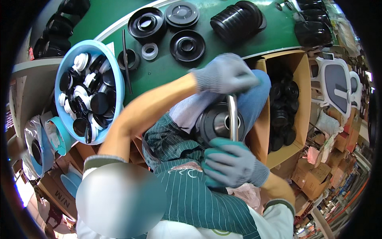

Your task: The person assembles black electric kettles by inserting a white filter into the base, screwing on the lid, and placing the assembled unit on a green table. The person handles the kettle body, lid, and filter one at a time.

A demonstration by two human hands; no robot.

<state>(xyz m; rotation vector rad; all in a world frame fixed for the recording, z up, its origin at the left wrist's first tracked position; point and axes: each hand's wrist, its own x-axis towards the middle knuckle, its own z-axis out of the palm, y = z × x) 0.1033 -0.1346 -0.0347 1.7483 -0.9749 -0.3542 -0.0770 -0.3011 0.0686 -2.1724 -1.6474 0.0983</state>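
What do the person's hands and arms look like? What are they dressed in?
The left hand and right hand each wear a grey knitted glove with teal-green on the finger side and a stretchy, ribbed grey cuff. The forearms are bare. Higher up, a short white sleeve with a dark edge shows on the right arm. I see no cables.

2 hands (229,73) (234,163), 1 mtl bar (232,115)
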